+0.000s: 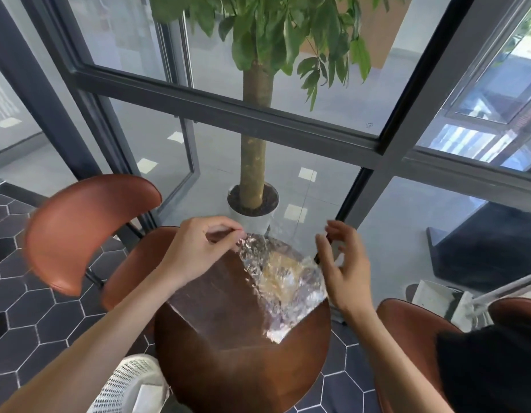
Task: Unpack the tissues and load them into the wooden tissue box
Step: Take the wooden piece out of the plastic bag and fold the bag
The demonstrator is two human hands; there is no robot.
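A crinkled clear plastic wrapper (283, 281) hangs spread out over the far right part of the round dark wooden table (228, 338). My left hand (198, 248) pinches the wrapper's upper left corner between thumb and fingertips. Just beside the wrapper's right edge, my right hand (344, 263) has its fingers spread and loosely bent; I cannot tell whether they touch the plastic. A yellowish patch shows through the wrapper, too blurred to identify. Neither tissues nor a wooden tissue box can be made out.
Brown leather chairs stand to the left (88, 231) and to the lower right (413, 332) of the table. A potted tree (253, 201) stands just behind the table against the glass wall. A white mesh basket (130, 386) sits at the near left.
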